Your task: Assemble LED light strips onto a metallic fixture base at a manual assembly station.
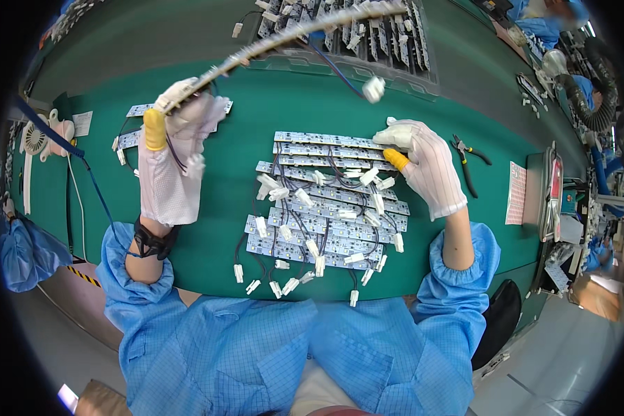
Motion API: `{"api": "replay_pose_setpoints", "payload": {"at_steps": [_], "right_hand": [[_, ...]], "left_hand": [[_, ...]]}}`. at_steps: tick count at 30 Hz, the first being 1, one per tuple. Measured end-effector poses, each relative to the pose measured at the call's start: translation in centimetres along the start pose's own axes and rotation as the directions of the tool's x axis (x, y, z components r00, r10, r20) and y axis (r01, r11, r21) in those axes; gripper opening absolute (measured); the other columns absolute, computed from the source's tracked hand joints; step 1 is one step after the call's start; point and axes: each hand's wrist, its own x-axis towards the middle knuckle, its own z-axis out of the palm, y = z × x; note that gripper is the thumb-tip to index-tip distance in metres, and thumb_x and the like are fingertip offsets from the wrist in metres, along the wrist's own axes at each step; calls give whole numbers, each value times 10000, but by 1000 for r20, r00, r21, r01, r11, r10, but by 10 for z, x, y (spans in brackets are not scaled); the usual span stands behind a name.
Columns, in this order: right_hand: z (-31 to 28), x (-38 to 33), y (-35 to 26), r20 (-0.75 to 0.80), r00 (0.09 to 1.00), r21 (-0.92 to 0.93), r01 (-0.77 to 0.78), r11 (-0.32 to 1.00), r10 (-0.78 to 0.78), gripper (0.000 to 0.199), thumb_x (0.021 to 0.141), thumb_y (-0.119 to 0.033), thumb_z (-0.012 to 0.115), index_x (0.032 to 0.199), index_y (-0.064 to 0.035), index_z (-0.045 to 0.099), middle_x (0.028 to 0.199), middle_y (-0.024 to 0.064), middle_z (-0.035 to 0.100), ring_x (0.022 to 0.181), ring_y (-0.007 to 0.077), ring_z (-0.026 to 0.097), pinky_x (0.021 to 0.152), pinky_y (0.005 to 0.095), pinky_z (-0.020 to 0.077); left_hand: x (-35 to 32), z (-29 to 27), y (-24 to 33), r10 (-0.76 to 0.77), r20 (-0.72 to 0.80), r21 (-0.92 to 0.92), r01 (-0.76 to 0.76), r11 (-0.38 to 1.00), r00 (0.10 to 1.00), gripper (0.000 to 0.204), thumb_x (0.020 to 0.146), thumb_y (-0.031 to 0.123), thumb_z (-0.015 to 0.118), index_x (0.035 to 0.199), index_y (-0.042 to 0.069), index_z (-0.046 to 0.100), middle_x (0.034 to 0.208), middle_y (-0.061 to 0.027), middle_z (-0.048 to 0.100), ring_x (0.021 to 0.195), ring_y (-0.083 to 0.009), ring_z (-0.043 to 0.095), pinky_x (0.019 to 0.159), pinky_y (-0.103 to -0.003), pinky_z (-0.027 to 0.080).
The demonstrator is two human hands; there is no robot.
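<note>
My left hand (184, 128), in a white glove with a yellow thumb cover, is closed on one end of a long LED circuit strip (277, 43). That strip is raised and tilted, reaching up to the right, with a dark lead and a white connector (374, 89) dangling from it, blurred. My right hand (423, 163), gloved likewise, rests at the right end of the topmost strip in a stack of LED circuit strips (326, 139). Its thumb and fingers pinch that strip's end. White plugs (304, 197) on dark wires lie across the stack.
A clear plastic tray (409, 84) of upright strips stands at the far side. A few strips (128, 140) lie behind my left hand. Black-and-yellow pliers (468, 163) lie right of my right hand. A blue cord (93, 180) runs to my left wristband. A small fan (36, 139) stands left.
</note>
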Motion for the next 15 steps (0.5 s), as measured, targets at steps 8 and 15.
{"api": "replay_pose_setpoints", "payload": {"at_steps": [8, 15], "right_hand": [[-33, -15, -62, -43, 975, 940, -35, 340, 220, 718, 851, -419, 657, 1343, 37, 400, 909, 109, 628, 710, 146, 622, 589, 240, 472], [-29, -20, -55, -56, 927, 892, -121, 436, 371, 577, 810, -327, 675, 1206, 57, 507, 900, 82, 598, 693, 83, 588, 574, 195, 533]], "left_hand": [[-19, 16, 11, -114, 316, 542, -81, 836, 942, 656, 849, 530, 602, 1195, -26, 569, 1051, -123, 673, 911, -158, 643, 820, -269, 480], [-23, 22, 15, -33, 445, 492, -214, 844, 895, 573, 769, 259, 747, 1221, -40, 561, 1088, -103, 669, 923, -137, 645, 847, -260, 497]]}}
